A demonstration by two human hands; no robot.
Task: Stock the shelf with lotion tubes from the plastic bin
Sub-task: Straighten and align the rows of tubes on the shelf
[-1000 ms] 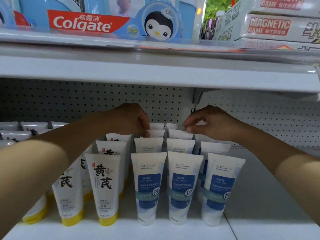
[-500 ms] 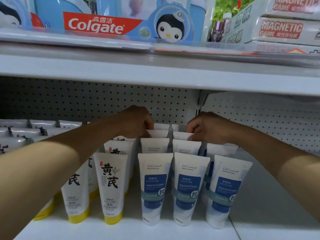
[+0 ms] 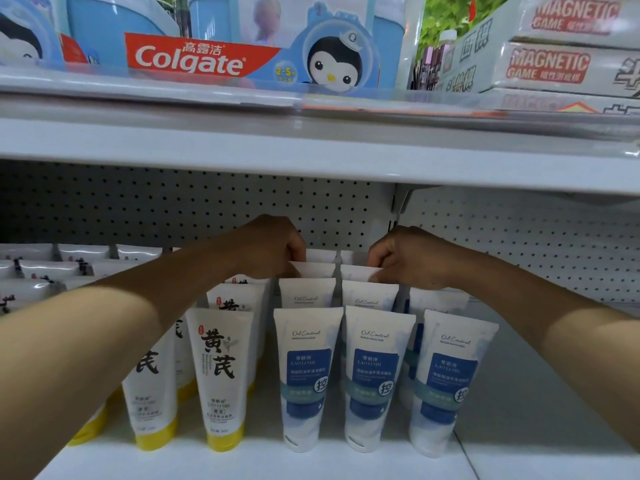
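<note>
Rows of white lotion tubes with blue labels point(image 3: 306, 375) stand cap-down on the white shelf point(image 3: 311, 462), running back toward the pegboard. My left hand point(image 3: 273, 245) reaches deep into the shelf, its curled fingers pinching the top edge of a rear tube point(image 3: 313, 269) in the left blue row. My right hand point(image 3: 408, 256) does the same beside it, gripping the top of a rear tube point(image 3: 360, 273) in the middle row. White tubes with yellow caps point(image 3: 220, 375) stand to the left. The plastic bin is not in view.
The shelf above point(image 3: 311, 150) hangs low over my hands, loaded with Colgate boxes point(image 3: 207, 57) and Magnetic Game boxes point(image 3: 561, 64). More packets point(image 3: 41, 271) fill the far left. A bracket point(image 3: 398, 202) divides the pegboard; bare shelf point(image 3: 554, 427) lies to the right.
The view has shifted slightly closer and down. My right hand's fingers have curled tighter onto the rear tube's top; my left hand stays at the back of its row.
</note>
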